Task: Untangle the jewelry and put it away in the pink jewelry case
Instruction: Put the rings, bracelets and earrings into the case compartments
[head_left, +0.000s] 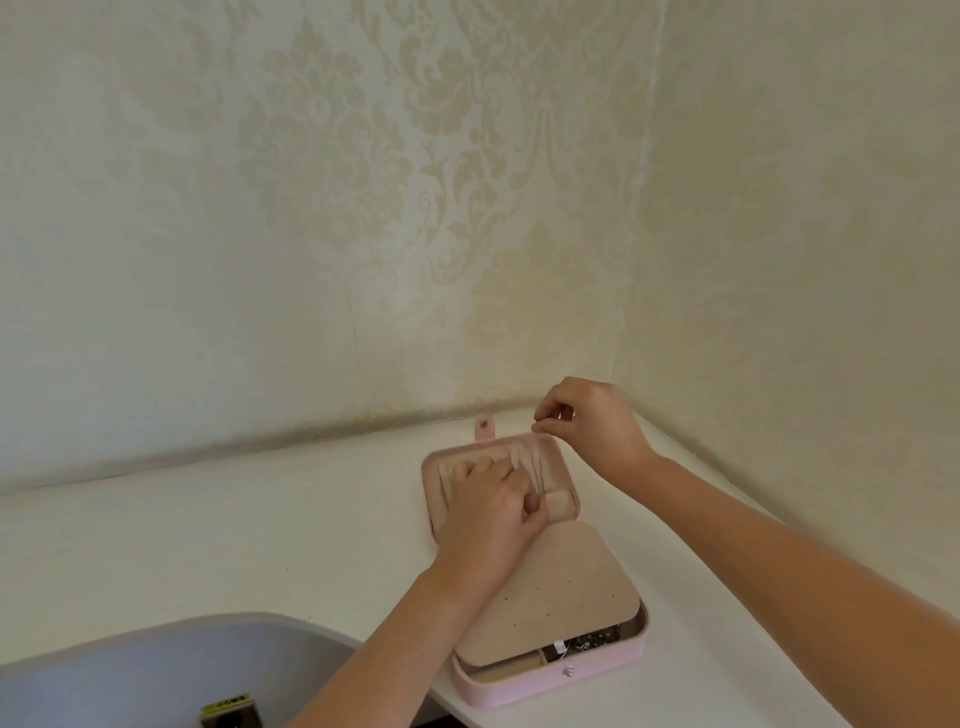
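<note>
The pink jewelry case (550, 680) lies open on a white table (260, 530). Its far half (558, 457) has beige pockets. A beige flap (561, 587) covers most of the near half, and tangled silver jewelry (597, 638) shows under the flap's right edge. My left hand (488, 514) rests inside the far half, fingers curled and thumb against the forefinger; what it holds is hidden. My right hand (587, 426) hovers above the case's far right corner. Its thumb and forefinger pinch together on something too fine to make out.
Patterned walls meet in a corner just behind the case. A pink snap tab (484, 427) sticks out from the case's far edge. A grey curved surface (130, 670) with a small yellow-labelled object (231, 713) sits at the lower left, below the table's edge.
</note>
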